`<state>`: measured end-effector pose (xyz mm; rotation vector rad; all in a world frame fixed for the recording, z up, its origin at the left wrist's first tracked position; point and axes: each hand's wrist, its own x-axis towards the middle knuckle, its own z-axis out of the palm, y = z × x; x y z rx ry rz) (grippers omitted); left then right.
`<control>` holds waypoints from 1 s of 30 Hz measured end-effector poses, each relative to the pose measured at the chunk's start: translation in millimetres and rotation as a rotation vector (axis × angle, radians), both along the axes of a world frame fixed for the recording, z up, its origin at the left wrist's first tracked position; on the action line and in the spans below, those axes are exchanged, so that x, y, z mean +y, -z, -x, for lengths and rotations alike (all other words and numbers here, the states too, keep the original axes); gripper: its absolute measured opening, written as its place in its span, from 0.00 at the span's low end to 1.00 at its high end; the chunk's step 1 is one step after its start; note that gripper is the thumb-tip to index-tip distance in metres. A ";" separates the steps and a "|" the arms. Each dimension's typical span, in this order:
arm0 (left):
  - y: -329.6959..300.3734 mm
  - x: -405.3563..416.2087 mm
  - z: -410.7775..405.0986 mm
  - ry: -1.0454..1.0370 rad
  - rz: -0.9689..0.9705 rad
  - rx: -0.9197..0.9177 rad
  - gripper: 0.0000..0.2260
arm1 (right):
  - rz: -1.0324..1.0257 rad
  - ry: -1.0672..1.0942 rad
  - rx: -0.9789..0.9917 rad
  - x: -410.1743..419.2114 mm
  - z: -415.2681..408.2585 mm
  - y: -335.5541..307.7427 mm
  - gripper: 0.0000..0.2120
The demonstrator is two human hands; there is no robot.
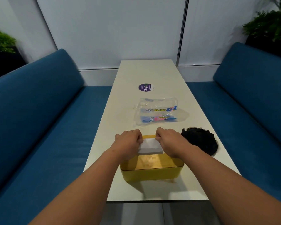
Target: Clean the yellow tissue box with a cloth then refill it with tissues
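The yellow tissue box (150, 175) stands open near the front of the white table (152, 73). A white stack of tissues (151, 147) hangs over the box's far half. My left hand (128, 141) grips the stack's left end and my right hand (169, 141) grips its right end. The box's near half shows a bare yellow bottom. A crumpled black cloth (201, 141) lies on the table just right of my right hand, apart from the box.
An empty clear plastic tissue wrapper (156, 113) lies behind the box. A round purple sticker (146, 87) sits further back. Blue benches (39, 119) run along both sides of the table. Plants (269, 28) stand at the far corners.
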<state>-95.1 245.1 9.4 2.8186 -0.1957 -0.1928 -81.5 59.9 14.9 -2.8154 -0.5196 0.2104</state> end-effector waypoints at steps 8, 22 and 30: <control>-0.4 7.7 -3.0 0.040 0.046 0.045 0.12 | -0.006 -0.019 -0.011 -2.1 -2.0 4.1 0.10; -15.7 6.6 -2.8 -0.002 0.067 0.120 0.12 | -0.085 -0.027 0.027 -6.1 -2.8 0.4 0.11; -59.1 12.7 -21.9 0.010 0.078 0.001 0.12 | -0.161 0.018 -0.024 -14.4 -17.1 -46.0 0.11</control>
